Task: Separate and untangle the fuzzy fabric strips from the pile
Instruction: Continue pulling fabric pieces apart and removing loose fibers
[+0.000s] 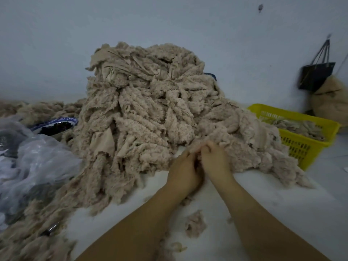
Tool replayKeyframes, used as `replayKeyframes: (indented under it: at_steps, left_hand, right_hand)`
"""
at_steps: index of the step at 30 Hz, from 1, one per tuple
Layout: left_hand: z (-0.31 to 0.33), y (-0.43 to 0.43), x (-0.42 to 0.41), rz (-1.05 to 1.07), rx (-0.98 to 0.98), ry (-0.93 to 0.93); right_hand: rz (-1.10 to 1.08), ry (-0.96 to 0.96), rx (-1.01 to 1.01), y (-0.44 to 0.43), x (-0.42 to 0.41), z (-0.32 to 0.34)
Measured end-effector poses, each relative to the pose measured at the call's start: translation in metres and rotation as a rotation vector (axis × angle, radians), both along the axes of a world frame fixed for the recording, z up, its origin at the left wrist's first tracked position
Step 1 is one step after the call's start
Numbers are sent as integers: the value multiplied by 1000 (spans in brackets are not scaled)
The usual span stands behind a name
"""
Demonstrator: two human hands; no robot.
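Strips (143, 113) are heaped on the tabletop (282, 204), and at the near edge one seems pinched in the grip of both left hand (185, 172) and right hand (213, 157), so it should be teased apart gently, not yanked.

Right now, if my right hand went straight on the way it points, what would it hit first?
Likely the fuzzy fabric pile: the right hand pinches its near edge, pointing into it.

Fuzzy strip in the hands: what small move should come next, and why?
Probably pull the strip gently toward the person, away from the pile. Both the left hand and right hand pinch it at the pile's near edge, where it looks tangled in.
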State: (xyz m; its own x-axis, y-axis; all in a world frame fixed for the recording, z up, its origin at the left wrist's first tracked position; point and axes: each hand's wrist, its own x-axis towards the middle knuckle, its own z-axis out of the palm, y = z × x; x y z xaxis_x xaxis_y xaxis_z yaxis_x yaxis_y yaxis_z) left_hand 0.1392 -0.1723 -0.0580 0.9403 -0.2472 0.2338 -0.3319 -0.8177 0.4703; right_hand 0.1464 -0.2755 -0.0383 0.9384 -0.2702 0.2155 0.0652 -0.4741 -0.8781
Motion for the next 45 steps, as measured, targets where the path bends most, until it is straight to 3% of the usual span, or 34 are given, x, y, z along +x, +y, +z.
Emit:
replayKeyframes:
  at_steps: [5,8,11,13,17,23,26,30,33,35,37,39,41,43,45]
  left_hand:
    - [3,6,6,190,-325,5]
    - [4,7,4,203,-375,-4]
    - [3,7,4,180,-393,22]
    - [4,7,7,199,-392,25]
    - [4,4,11,236,-407,38]
    - [4,3,14,269,-406,55]
    - [4,4,15,300,-540,77]
    - [8,7,7,359,-675,-16]
    - [20,19,-1,259,-559,-205]
    - [24,40,-1,280,-276,-383]
    - [21,68,-2,384,27,-306]
    - [15,95,-4,458,165,-45]
    - [18,107,-7,437,23,85]
    - [26,99,-9,358,-158,-2]
    - [36,75,-19,263,-307,-61]
  right_hand:
    - [131,184,67,3,32,-10]
    - [227,257,105,-16,57,-6]
    - [68,162,183,-60,83,9]
    - [-68,63,122,-76,93,15]
    - [-61,-137,71,-27,86,13]
    - [122,-2,74,25,65,-11]
    - [238,68,52,34,60,-9]
    - [237,30,-22,33,54,-12]
    - [227,37,0,29,53,-13]
    - [218,56,38,29,52,-11]
    - [229,83,68,29,48,-10]
    - [272,114,81,32,37,-8]
    - [352,138,74,38,25,-7]
    - [447,176,60,50,11,-6]
    - [493,270,249,59,-2,0]
